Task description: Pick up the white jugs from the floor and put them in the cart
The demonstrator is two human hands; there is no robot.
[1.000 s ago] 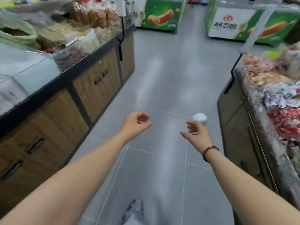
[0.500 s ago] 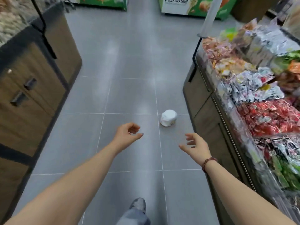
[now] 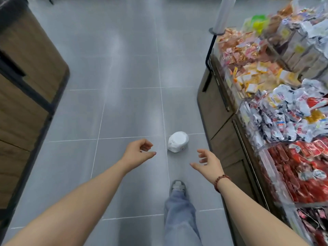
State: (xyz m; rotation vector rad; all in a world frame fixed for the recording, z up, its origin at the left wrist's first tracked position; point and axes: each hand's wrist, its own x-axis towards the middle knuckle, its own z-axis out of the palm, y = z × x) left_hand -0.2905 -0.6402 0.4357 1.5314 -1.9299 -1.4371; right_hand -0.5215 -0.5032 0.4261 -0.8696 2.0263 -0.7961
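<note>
White jug (image 3: 178,141) nearer; left hand (image 3: 137,152), right hand (image 3: 207,161) half-curled.

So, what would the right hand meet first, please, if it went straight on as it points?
Most likely the white jug on the floor, ahead of the right hand; nothing lies between, though depth is unclear.

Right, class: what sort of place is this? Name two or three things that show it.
Most likely a shop aisle: bins of wrapped snacks on the right, a wooden counter on the left, and a tiled floor between.
</note>
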